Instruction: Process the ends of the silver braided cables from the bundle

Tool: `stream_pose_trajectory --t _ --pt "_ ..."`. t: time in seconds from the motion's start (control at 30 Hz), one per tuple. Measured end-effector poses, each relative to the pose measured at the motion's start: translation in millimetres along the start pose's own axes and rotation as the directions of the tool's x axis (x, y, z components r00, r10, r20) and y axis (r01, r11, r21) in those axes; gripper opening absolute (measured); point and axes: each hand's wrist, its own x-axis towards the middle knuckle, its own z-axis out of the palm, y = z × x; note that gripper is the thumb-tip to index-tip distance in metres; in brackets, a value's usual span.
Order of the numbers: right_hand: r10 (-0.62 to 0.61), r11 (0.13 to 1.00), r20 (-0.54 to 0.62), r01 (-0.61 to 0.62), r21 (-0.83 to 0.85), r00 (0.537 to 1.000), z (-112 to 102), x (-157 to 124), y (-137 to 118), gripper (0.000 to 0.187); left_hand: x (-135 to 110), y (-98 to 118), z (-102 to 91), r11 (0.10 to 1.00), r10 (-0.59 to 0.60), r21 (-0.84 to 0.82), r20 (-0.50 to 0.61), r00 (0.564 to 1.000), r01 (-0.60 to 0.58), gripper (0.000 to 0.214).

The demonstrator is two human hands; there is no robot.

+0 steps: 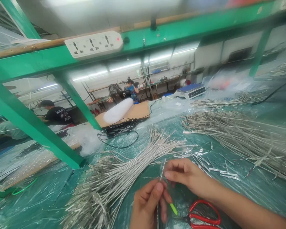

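Green table [45, 197]; cable [163, 167] near-upright in fingers [154, 195]

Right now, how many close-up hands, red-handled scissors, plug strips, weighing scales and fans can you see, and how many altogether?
Left hand and right hand: 2
Red-handled scissors: 1
Plug strip: 1
Weighing scale: 1
Fan: 1
Total: 6

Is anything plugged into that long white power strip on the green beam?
No, nothing's plugged in: the long white power strip shows only bare, uncovered socket holes.

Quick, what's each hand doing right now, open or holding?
Left hand: closed, holding a thin cable.
Right hand: curled at the cable's upper end; grip cannot be told.
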Motion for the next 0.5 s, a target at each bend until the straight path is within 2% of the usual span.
stream_pose_trajectory --t 0.1,0.37,0.43,0.5 --pt "0.036 0.999 -0.091 -0.034 0.031 0.995 -3.6 2.6 0.1 0.035 0.9 -0.6 -2.2 0.996 -0.022 -0.088 0.012 1.0 0.023 0.024" --pt "0.046 0.996 -0.237 -0.027 0.083 0.97 -6.1 6.8 7.4 0.035 1.2 4.4 -3.0 0.98 -0.039 -0.191 0.05 0.998 0.048 0.027" --pt "0.048 0.994 -0.236 -0.024 0.105 0.97 -7.5 6.1 5.8 0.032 0.7 6.7 -3.5 0.979 -0.039 -0.197 0.065 0.997 0.051 0.027" --pt "0.052 0.991 -0.149 -0.033 0.129 0.987 -7.1 3.2 2.5 0.028 0.6 7.4 -4.3 0.98 -0.037 -0.193 0.078 0.996 0.052 0.027"
